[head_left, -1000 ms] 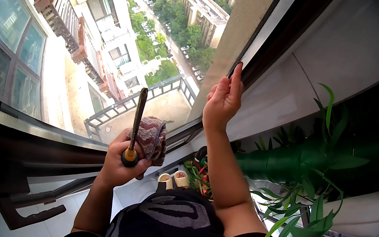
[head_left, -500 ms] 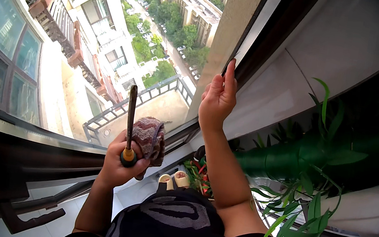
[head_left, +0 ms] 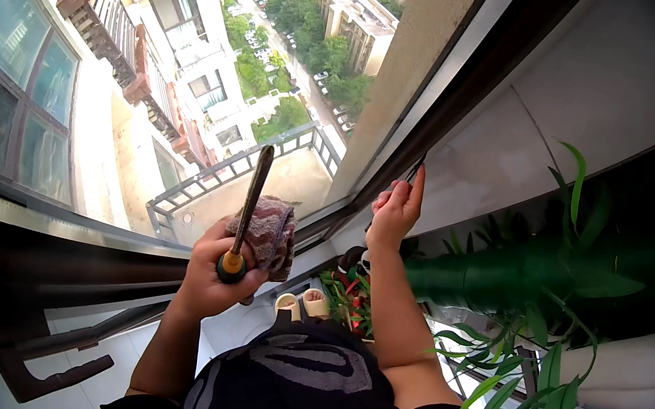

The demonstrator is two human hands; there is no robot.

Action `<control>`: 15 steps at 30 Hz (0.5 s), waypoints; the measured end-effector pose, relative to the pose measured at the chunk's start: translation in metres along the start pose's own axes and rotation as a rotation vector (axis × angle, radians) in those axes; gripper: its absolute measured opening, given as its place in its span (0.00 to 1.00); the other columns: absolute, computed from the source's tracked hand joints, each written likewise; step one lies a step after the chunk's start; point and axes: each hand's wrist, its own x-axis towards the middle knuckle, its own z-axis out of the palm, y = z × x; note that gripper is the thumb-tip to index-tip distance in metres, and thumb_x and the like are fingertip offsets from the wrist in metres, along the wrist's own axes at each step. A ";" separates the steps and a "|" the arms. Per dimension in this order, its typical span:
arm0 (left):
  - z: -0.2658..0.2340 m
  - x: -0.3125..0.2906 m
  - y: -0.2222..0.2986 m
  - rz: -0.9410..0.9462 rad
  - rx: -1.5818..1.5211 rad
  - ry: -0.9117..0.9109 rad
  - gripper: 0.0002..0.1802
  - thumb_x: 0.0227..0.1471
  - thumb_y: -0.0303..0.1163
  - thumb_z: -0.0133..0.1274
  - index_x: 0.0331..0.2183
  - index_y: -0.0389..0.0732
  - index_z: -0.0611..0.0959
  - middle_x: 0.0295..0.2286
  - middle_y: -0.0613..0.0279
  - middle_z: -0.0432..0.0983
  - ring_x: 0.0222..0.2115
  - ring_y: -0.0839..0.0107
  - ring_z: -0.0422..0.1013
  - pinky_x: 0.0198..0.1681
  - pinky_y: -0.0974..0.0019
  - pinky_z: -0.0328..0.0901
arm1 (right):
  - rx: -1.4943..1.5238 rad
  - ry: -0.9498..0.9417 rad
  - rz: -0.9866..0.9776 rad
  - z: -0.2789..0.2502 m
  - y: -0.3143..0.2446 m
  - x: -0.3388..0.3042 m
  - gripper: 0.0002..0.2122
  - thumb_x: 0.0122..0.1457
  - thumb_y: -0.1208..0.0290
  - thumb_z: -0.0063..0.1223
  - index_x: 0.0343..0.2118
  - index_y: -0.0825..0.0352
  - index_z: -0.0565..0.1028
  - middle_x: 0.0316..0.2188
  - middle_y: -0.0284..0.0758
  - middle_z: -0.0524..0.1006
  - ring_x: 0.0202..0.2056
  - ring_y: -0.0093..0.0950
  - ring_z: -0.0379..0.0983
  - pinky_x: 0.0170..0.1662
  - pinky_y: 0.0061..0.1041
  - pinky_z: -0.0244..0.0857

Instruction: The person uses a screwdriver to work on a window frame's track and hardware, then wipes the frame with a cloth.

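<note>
My left hand (head_left: 206, 278) is closed around a screwdriver (head_left: 231, 265) with a black and yellow handle, its long metal shaft pointing up. The same hand clasps a bunched, patterned brown-mauve cloth (head_left: 275, 235). With its index finger stretched along it, my right hand (head_left: 395, 222) grips a thin dark tool (head_left: 419, 166). Most of that tool lies hidden behind the fingers, so its kind cannot be made out. Its tip is close to the dark window frame (head_left: 484, 84); I cannot tell whether the two touch.
Left of me is a dark sash with a handle (head_left: 51, 379). The window opening looks down on a ledge with a railing (head_left: 243, 167) and buildings far below. To the right are a green cylinder (head_left: 498, 266) and leafy plants (head_left: 543, 384). Cream slippers (head_left: 315, 302) show below.
My right hand has come down along the frame, toward me and slightly right, still gripping the thin tool. The left hand, with screwdriver and cloth, has shifted a little right, and the screwdriver leans more rightward.
</note>
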 end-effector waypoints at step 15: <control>-0.003 -0.001 0.002 -0.046 -0.008 -0.022 0.07 0.30 0.24 0.57 0.17 0.37 0.74 0.33 0.51 0.68 0.35 0.59 0.67 0.40 0.64 0.60 | -0.100 0.043 -0.030 0.009 -0.001 0.005 0.20 0.59 0.75 0.38 0.55 0.57 0.61 0.21 0.24 0.62 0.16 0.13 0.51 0.15 0.13 0.44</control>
